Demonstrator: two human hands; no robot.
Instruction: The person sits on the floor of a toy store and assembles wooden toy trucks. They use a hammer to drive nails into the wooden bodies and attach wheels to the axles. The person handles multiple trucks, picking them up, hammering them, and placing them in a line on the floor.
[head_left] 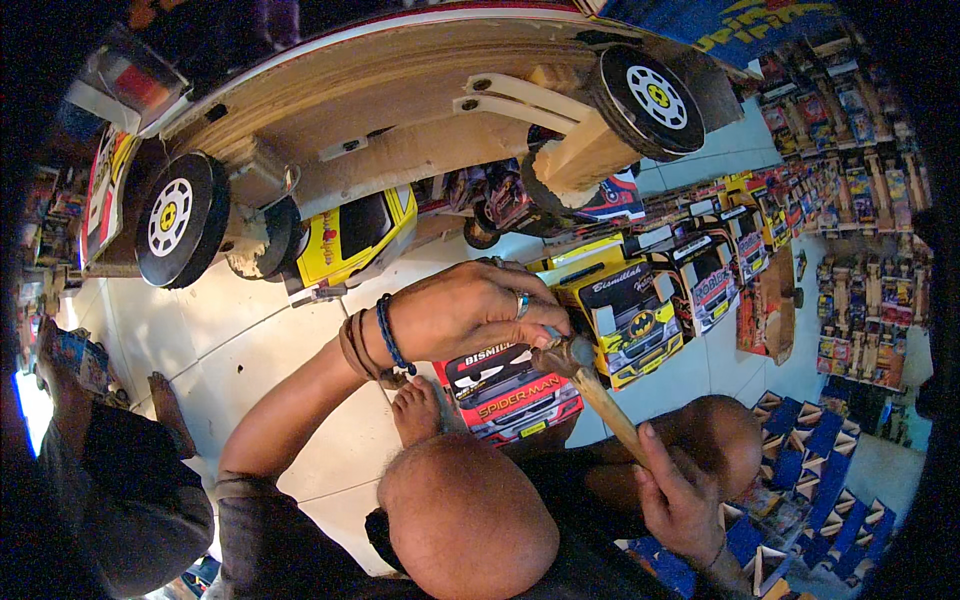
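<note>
My right hand (682,495) is closed round the wooden handle of a hammer (612,412), whose metal head points up and to the left. My left hand (478,308), with a ring and bracelets, has its fingers pinched right beside the hammer head; what they hold is too small to make out. A red toy truck (515,398) stands just below the left hand. Beyond both hands, a large wooden toy truck (400,110) lies tipped with its bare underside, wooden axle blocks and black wheels (180,220) toward me.
Yellow toy trucks (632,325) and others stand in a row at the right. Another yellow toy truck (362,238) sits under the large one. Shelves of toys (865,290) line the right. Blue pieces (815,450) lie lower right. Another person's foot (172,412) is on the tiled floor (240,370).
</note>
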